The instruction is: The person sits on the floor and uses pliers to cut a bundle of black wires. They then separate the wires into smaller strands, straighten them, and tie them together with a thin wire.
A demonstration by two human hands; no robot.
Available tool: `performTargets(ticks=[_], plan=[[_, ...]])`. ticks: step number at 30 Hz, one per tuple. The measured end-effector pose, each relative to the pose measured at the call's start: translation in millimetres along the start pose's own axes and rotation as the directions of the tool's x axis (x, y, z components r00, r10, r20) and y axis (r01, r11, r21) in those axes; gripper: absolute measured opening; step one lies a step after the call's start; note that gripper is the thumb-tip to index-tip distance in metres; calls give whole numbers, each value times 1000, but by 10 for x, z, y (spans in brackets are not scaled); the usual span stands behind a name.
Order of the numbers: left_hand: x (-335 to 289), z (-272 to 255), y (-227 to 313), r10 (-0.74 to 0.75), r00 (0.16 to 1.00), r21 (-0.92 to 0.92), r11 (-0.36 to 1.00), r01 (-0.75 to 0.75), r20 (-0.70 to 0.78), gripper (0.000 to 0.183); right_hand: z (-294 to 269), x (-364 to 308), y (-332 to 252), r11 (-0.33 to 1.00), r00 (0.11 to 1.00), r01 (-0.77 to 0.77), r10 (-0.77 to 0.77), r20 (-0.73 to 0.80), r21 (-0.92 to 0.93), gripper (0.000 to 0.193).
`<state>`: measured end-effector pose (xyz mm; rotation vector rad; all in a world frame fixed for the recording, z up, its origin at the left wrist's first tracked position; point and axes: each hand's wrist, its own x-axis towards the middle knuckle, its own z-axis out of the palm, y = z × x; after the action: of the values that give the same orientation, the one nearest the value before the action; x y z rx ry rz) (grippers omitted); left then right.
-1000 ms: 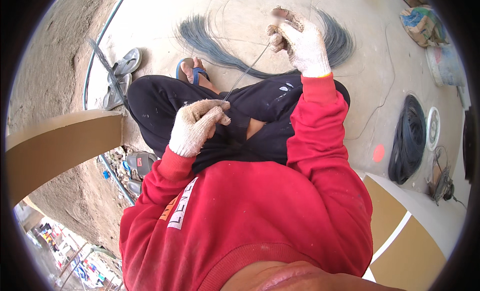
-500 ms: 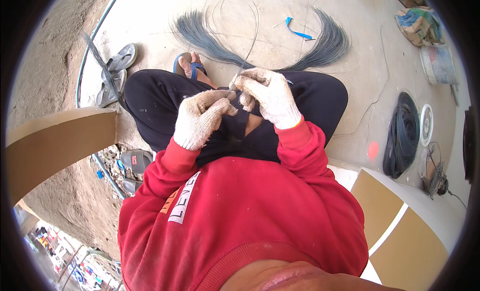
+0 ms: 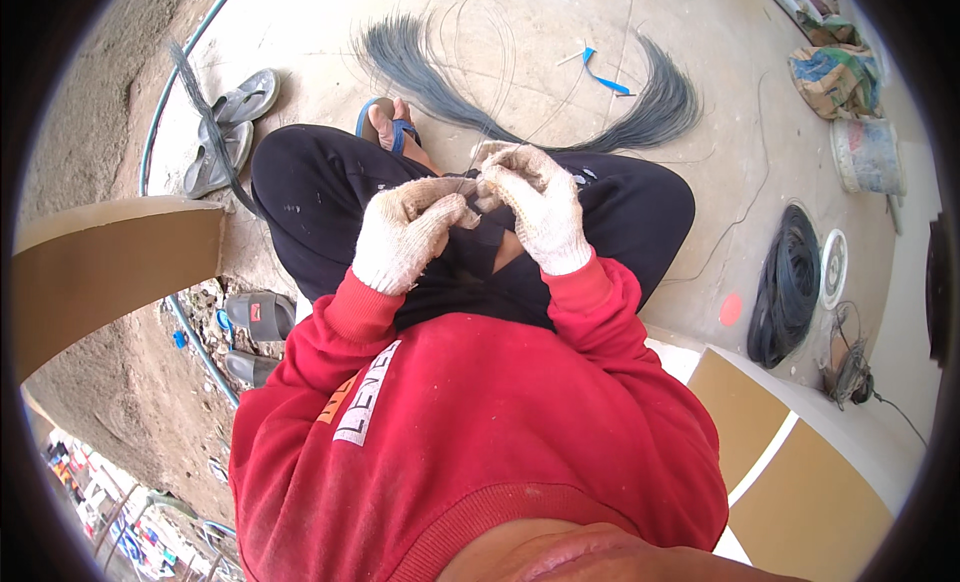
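Apparently working a thin wire strand [image 3: 471,177] by fingertip, close above dark trousers [image 3: 310,197]. Pinching it between thumb and forefinger of the gloved left hand [image 3: 410,230]; curling in just beside with the gloved right hand [image 3: 535,199], seemingly pressed onto the same strand, exact contact too small to tell. Beyond the folded legs, across the pale floor [image 3: 730,32]: bowed wire bundle [image 3: 420,80], ends splayed, near a blue strip [image 3: 606,82]. Off to the right: dark wire coil [image 3: 782,287]. Judged mid-step, bending or twisting; likely calling next for steady left pinch, fine right-hand control.
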<state>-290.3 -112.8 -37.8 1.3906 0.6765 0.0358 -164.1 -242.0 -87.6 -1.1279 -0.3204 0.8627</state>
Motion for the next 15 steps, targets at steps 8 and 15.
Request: performTargets(ticks=[8,15], plan=[[7,102,-49,171,985,201,964,-173,25,25,17,-21,52,999,995,38,-39,-91,-12,19],[23,156,-97,84,993,117,990,-74,-80,24,233,-39,154,941,895,309,-338,-291,-141,57]])
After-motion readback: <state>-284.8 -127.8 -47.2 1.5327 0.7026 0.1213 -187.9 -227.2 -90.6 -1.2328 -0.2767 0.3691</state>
